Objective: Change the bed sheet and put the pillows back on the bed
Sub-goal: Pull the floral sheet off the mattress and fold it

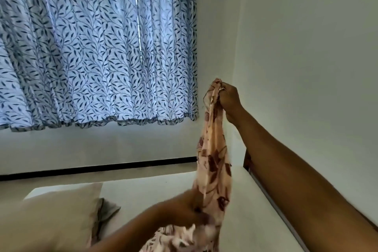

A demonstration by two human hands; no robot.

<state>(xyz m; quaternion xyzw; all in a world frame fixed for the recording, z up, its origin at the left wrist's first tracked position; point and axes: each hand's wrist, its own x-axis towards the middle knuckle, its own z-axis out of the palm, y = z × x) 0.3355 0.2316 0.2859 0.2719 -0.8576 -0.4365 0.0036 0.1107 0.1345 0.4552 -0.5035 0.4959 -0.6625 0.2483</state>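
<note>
Leaf-print curtain [92,51] is drawn across the window, with a white wall [306,37] at right. A beige pillow [57,217] is laid on the pale bed [153,188] at left. Floral sheet [214,161] is held bunched above the bed: top gripped by raised right hand [230,98], lower part clutched by blurred left hand [184,208].

Worn on the head, facing forward and only a little downward, across the bed [255,200] toward the leaf-print curtain [92,57] and the room corner. Close in on the arms, with the right hand [230,100] raised near mid-frame gripping the floral sheet [212,159] and the left hand [184,208] blurred near the bottom edge. Wide-angled, bowing the curtain hem and the wall lines.
</note>
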